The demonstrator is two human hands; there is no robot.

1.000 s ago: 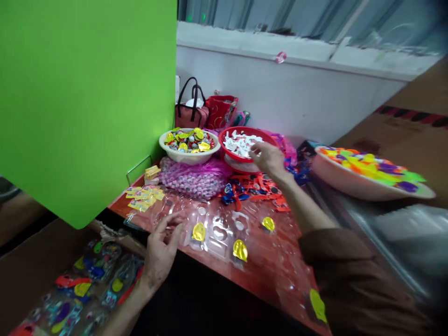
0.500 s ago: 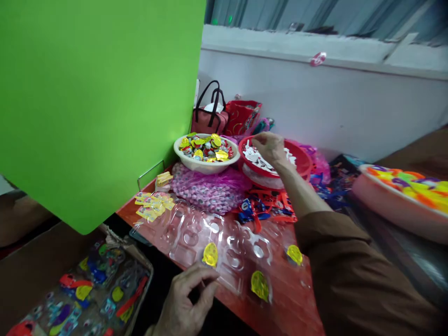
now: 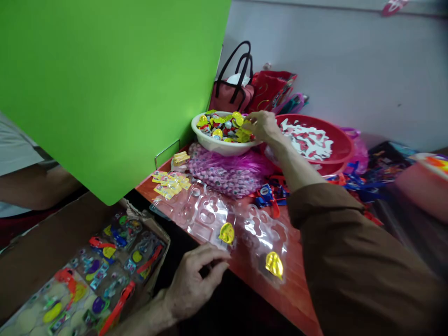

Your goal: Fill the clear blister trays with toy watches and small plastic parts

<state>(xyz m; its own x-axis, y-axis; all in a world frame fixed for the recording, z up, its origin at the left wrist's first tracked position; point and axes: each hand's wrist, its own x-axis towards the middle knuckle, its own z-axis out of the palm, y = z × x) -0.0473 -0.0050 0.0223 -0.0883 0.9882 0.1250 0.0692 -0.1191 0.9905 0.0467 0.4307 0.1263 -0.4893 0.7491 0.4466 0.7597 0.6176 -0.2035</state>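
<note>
My right hand reaches over the right rim of a cream bowl, fingers apart at the yellow plastic pieces heaped there with silvery and red bits. Whether the fingertips touch a piece I cannot tell. My left hand is at the table's front edge, fingers loosely curled, a small gap between thumb and forefinger and nothing visible between them. Just above it, one yellow piece lies in a clear blister tray. Another yellow piece sits in a second clear tray.
Behind my right forearm stands a red basin of white pieces. A purple mesh bag and yellow cards lie beyond the trays. A green panel stands left, above a carton of filled trays. Someone's forearm shows at left.
My right hand has moved left from above the red basin to the cream bowl. The view has shifted, and a third yellow piece on the right is out of sight. My left hand keeps its loose curl.
</note>
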